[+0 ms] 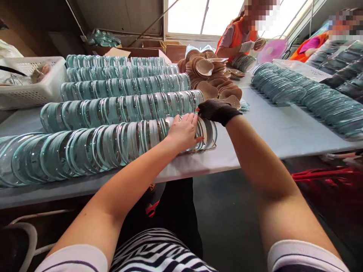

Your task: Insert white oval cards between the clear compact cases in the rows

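Several long rows of overlapping clear teal-tinted plastic shells (119, 109) lie across a pale table (272, 132). My bare left hand (184, 130) rests on the right end of the nearest row (85, 149), fingers curled over the shells. My right hand (217, 110), in a dark knit glove, reaches over the same end of the row, fingers bent down against the shells beside the left hand's fingertips. What the gloved fingers pinch is hidden.
A heap of tan cup-shaped pads (215, 77) sits behind the rows. More teal shell rows (312, 96) run along the right. A white basket (31, 81) stands at the left. Two other people (241, 36) work at the far side. Cardboard boxes (172, 49) lie at the back.
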Demonstrator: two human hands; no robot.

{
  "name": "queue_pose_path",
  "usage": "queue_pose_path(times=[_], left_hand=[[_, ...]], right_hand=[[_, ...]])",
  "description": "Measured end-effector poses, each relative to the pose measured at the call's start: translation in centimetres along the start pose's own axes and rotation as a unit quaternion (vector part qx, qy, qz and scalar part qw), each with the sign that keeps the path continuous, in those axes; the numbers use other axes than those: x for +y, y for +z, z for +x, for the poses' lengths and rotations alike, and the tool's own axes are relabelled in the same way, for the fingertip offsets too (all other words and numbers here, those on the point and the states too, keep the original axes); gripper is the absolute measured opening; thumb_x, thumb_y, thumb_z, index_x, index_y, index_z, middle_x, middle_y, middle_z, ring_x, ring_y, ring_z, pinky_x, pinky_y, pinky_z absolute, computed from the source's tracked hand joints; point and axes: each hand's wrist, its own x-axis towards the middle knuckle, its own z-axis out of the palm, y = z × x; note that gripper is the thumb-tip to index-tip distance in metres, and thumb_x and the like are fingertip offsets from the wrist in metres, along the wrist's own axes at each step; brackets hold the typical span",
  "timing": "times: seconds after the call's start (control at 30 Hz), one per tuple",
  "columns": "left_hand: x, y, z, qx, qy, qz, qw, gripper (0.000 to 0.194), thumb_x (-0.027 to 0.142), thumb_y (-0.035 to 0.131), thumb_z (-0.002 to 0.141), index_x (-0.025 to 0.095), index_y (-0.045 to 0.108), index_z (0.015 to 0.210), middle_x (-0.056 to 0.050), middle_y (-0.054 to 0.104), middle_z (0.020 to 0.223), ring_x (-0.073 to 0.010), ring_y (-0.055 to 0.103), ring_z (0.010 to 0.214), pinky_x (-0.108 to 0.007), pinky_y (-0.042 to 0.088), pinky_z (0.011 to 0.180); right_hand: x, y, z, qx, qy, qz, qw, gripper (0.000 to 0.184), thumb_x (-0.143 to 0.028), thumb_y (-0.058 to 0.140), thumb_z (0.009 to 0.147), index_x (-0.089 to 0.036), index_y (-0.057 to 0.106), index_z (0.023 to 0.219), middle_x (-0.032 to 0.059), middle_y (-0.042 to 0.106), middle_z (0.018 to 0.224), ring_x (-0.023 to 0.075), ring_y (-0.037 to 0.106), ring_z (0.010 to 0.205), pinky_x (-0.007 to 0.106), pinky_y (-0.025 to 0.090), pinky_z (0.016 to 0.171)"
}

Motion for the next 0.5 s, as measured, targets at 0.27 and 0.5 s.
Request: queue_pose_path(times=[0.27,0.5], left_hand=[[-0.1,0.1,-0.3,0.011,0.01,0.013,1.0,0.083,0.065,0.048,0.09,0.009,0.038,0.151,-0.017,0.043,0.154,-0.0312,0.037,0.141,-0.049,0.026,0.117],[0.3,0.2,0.0,-0.008,-0.013,0.012,1.0,0.083,0.068,0.042,0.092,0.013,0.036,0.153,-0.014,0.041,0.156,-0.0297,0.036,0.143,-0.048,0.026,0.118]], right_hand=[[0.7,1.3,4.6,-0.219,-0.08,0.078,0.969,0.062,-0.027,0.008,0.075,0.011,0.052,0.056,0.004,0.066,0.072,-0.0046,0.056,0.066,0.018,0.036,0.063],[1.4,0.0,-1.1,-0.04,-0.074,0.066,0.994,0.012,-0.011,0.066,0.072,-0.01,0.075,0.08,-0.0005,0.072,0.071,0.0042,0.058,0.062,0.016,0.039,0.061]])
